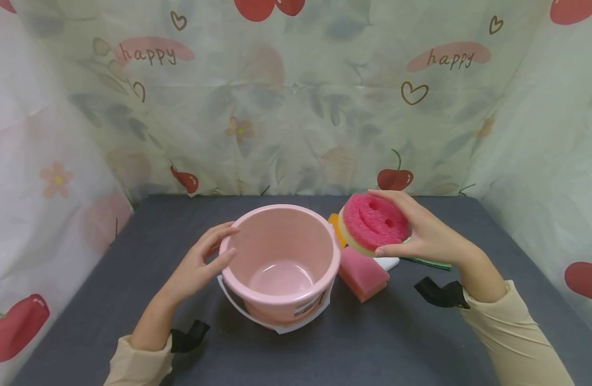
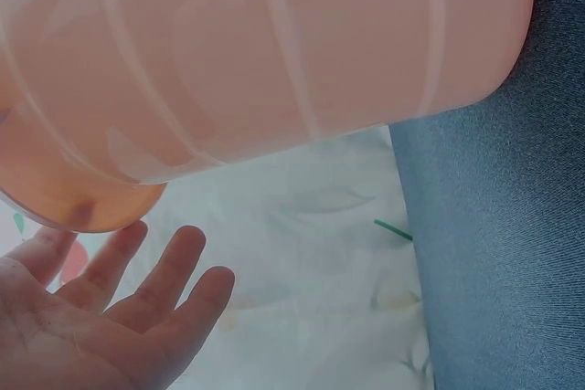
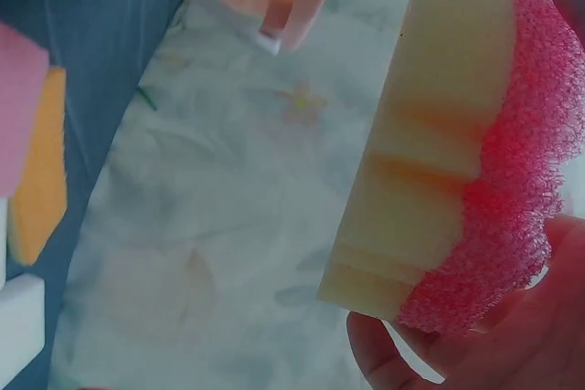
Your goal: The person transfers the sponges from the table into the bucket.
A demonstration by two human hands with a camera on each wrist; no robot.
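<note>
A pink bucket (image 1: 281,300) stands upright in the middle of the table, its inside bare in the head view. The left hand (image 1: 206,262) rests at its left rim, thumb over the inner edge; in the left wrist view the fingers of that hand (image 2: 137,308) lie loosely spread by the rim of the bucket (image 2: 274,52). Held between thumb and fingers of the right hand (image 1: 421,230) is a round pink and cream sponge (image 1: 375,222) with a smiling face, raised right of the bucket. Its cream layer faces the bucket in the right wrist view, the sponge (image 3: 439,143) gripped at its edges.
On the table right of the bucket lie a pink block sponge (image 1: 364,273), an orange piece (image 1: 334,221), a white piece (image 1: 387,263) and a green-edged item (image 1: 433,264), partly covered by the right hand. Printed curtains hang behind and at both sides.
</note>
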